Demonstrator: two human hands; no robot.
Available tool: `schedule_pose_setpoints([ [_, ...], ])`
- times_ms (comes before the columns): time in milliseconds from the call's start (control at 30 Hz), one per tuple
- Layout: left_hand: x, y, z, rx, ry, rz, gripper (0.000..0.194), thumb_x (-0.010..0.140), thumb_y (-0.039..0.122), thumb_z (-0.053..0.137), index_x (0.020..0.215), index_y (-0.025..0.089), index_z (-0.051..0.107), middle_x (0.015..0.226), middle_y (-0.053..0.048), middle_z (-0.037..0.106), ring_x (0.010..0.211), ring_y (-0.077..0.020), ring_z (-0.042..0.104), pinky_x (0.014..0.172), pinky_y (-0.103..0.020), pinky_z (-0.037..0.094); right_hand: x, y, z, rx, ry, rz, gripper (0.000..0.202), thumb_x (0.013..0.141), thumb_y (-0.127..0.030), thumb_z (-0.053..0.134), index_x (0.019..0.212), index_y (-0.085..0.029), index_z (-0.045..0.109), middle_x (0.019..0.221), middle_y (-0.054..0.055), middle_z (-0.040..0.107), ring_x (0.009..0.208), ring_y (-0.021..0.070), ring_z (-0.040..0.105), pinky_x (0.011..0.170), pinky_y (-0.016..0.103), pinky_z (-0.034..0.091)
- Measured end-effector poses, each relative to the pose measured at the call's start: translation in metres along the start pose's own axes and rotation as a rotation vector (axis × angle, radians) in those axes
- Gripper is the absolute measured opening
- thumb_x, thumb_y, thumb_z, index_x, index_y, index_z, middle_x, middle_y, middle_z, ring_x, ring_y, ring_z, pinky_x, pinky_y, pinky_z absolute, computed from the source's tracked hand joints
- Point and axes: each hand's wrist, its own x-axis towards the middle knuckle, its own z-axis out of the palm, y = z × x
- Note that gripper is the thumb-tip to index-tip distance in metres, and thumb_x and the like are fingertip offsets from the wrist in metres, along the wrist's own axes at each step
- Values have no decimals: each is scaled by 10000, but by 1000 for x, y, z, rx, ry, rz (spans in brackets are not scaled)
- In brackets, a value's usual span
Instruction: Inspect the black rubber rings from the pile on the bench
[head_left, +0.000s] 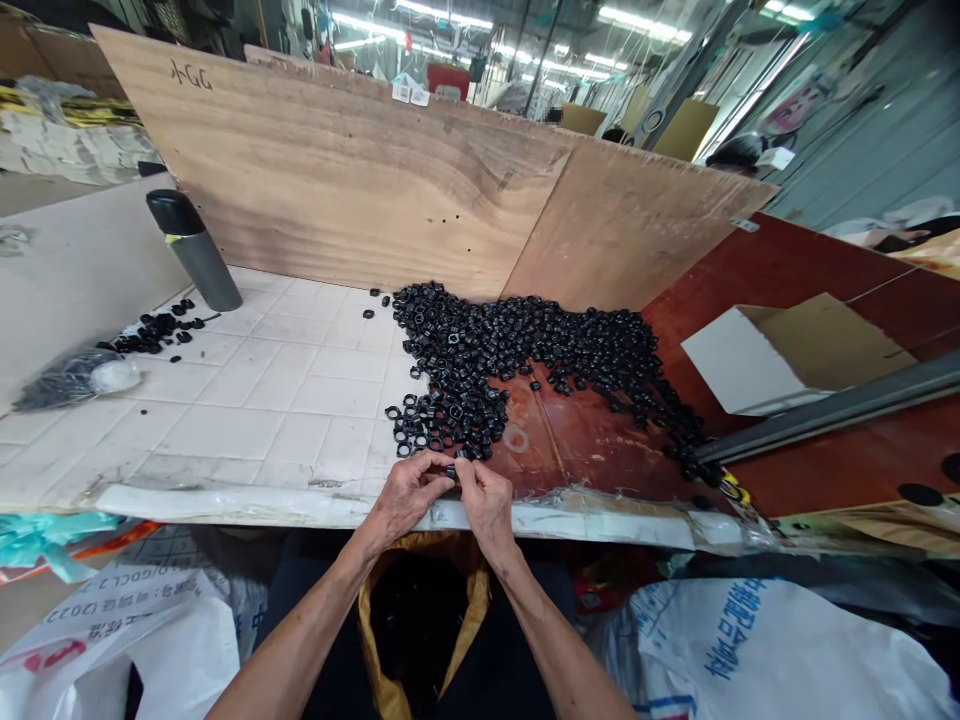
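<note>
At the table's front edge, my left hand [407, 492] pinches a small black plastic part [451, 471] between thumb and fingers. My right hand [486, 500] meets it from the other side, its thumb and forefinger closed at the same small part. The fingers cover much of that part, so its exact shape is hard to see. Just beyond my fingertips lies a heap of black plastic rings [450, 335], its nearest rings spread loosely at the front. Below my hands, a yellow-rimmed sack [365, 610] stands open with a dark inside.
A wooden board [360, 180] backs the white tiled-pattern table [285, 375]. At the left stand a grey bottle [202, 265], loose black pieces [154, 332] and a plastic bag [64, 378]. An open carton [750, 365] and a metal bar [840, 410] are at right. White sacks flank my legs.
</note>
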Motion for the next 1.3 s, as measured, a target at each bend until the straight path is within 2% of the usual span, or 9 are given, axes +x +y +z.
schedule_pose_setpoints([
  [100, 1, -1, 3, -127, 30, -67, 260, 857, 343, 725, 1040, 160, 701, 925, -61, 763, 793, -191, 736, 766, -307, 604, -3, -1, -4, 157, -59, 37, 274, 932, -453, 606, 880, -188, 654, 658, -18, 577, 536, 128, 510, 540, 237, 440],
  [200, 1, -2, 4, -146, 51, -64, 291, 845, 359, 735, 1058, 166, 691, 931, -58, 765, 773, -187, 736, 744, -305, 605, -6, 1, -9, 269, -183, 21, 360, 925, -394, 625, 1224, -193, 639, 839, 26, 667, 613, 153, 611, 609, 265, 516],
  [400, 1, -3, 1, -89, 46, -40, 261, 853, 348, 734, 1030, 160, 701, 904, -51, 752, 771, -175, 725, 732, -275, 582, -6, 2, -6, 42, -33, -32, 367, 971, -407, 552, 697, -196, 677, 540, -21, 517, 511, 143, 484, 558, 265, 430],
  [633, 1, -2, 1, -77, 92, -38, 231, 833, 288, 727, 1031, 172, 703, 903, -36, 759, 764, -169, 721, 736, -276, 580, -11, -4, -8, 48, -63, -81, 353, 971, -383, 553, 685, -199, 648, 607, -4, 568, 568, 149, 512, 598, 267, 439],
  [767, -1, 1, 0, -76, 53, -9, 215, 851, 282, 704, 1035, 172, 708, 962, -52, 760, 814, -178, 723, 776, -286, 579, -13, -10, -14, 140, -94, -84, 222, 914, -366, 649, 1041, -194, 707, 845, 37, 688, 707, 179, 621, 685, 286, 515],
  [833, -8, 4, 1, -51, 21, -2, 222, 862, 289, 703, 1049, 170, 710, 964, -57, 755, 831, -185, 719, 784, -291, 577, -15, -14, -18, 139, -102, -59, 195, 928, -366, 630, 998, -205, 716, 861, 47, 711, 752, 194, 655, 718, 297, 530],
  [1000, -46, 5, 13, 20, 21, -20, 198, 920, 245, 634, 1104, 193, 682, 1022, -58, 751, 870, -191, 727, 822, -306, 585, -44, -25, -20, 216, -173, 168, 250, 939, -458, 591, 937, -215, 651, 597, -20, 613, 510, 164, 586, 510, 257, 467],
  [1167, -83, -4, 10, 356, 116, 254, 256, 961, 176, 535, 1188, 222, 645, 1190, -85, 719, 1140, -232, 681, 1014, -381, 537, -88, -33, -7, 400, -270, 529, 447, 936, -640, 515, 756, -231, 518, 420, -87, 423, 325, 101, 345, 352, 215, 277],
  [1300, -88, 14, -5, 531, -139, 172, 189, 953, 185, 543, 1098, 222, 658, 961, -34, 740, 853, -185, 711, 787, -298, 570, -91, -26, -19, 378, -357, 577, 528, 935, -662, 495, 649, -218, 494, 456, -61, 442, 350, 91, 337, 374, 227, 246],
])
